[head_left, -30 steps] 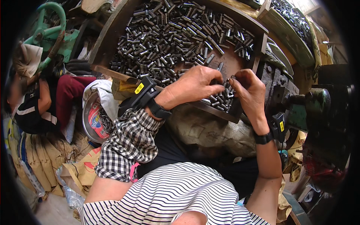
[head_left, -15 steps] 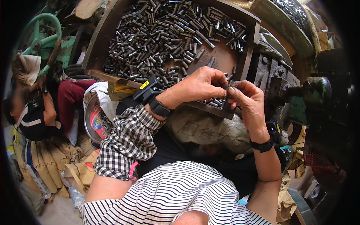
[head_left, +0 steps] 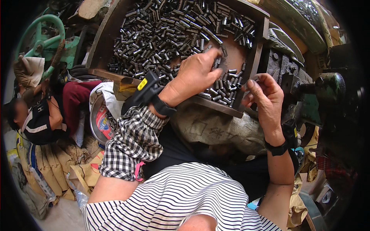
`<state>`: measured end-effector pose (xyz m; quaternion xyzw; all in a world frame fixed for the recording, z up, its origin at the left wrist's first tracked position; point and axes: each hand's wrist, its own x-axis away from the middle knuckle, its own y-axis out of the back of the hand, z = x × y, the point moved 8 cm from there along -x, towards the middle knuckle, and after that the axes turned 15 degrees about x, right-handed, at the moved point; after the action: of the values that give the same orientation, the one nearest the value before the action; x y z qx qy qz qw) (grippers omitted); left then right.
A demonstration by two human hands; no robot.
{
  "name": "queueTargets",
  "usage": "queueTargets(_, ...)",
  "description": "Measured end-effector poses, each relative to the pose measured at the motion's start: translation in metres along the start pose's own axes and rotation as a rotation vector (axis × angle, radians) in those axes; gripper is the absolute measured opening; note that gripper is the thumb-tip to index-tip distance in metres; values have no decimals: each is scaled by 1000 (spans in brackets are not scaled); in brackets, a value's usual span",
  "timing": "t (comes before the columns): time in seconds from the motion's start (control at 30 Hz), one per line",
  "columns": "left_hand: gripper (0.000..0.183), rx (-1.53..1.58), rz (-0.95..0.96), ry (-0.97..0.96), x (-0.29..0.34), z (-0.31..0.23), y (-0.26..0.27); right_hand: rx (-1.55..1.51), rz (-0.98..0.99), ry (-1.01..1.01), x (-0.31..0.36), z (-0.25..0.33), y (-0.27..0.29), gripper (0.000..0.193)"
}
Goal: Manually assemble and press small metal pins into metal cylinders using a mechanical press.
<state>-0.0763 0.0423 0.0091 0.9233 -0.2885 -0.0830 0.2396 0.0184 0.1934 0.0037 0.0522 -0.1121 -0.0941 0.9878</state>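
Observation:
My left hand (head_left: 195,73) is over a wooden tray (head_left: 257,57) filled with short dark metal tubes (head_left: 152,46). Its thumb and forefinger are apart on either side of a loose tube (head_left: 217,62), and the fingertips are slightly blurred. Whether they touch the tube, I cannot tell. Just outside the tray's near right corner, my right hand (head_left: 265,94) is raised with thumb and fingers closed in a pinch. What it holds, if anything, is too small and hidden to name. Several tubes lie in the tray corner between the hands.
A dark machine with a round shaft (head_left: 329,90) stands close on the right. Under the tray's near edge is a stuffed greyish sack (head_left: 219,129). To the left are a metal basin (head_left: 96,121), a green handwheel (head_left: 38,46) and another person (head_left: 42,119) seated.
My hands, together over the tray's near right corner before, have come apart. The left moved up and left over the tubes; the right shifted slightly right.

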Motion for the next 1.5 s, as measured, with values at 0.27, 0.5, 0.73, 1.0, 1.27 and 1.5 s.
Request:
queueTargets(0.27,19,-314,345,-315,16,1,-30,200,14,-59,-3,-8,5,19)
queueTargets(0.5,15,-379,354,-346,15,4,-36,366,83,-44,-1,-11,-4,27)
queueTargets(0.73,14,-253,217,-383,10,-2,-30,456,77,122,0,2,-5,15)
queueTargets(1.0,19,956,292,381,13,15,-32,34,133,-139,-6,-22,0,9)
queueTargets(1.27,21,1209,278,446,13,21,-41,-10,109,-105,-6,-21,-1,14)
queueTargets(1.5,21,1213,329,453,14,21,-45,-77,111,-129,-6,-24,-2,15)
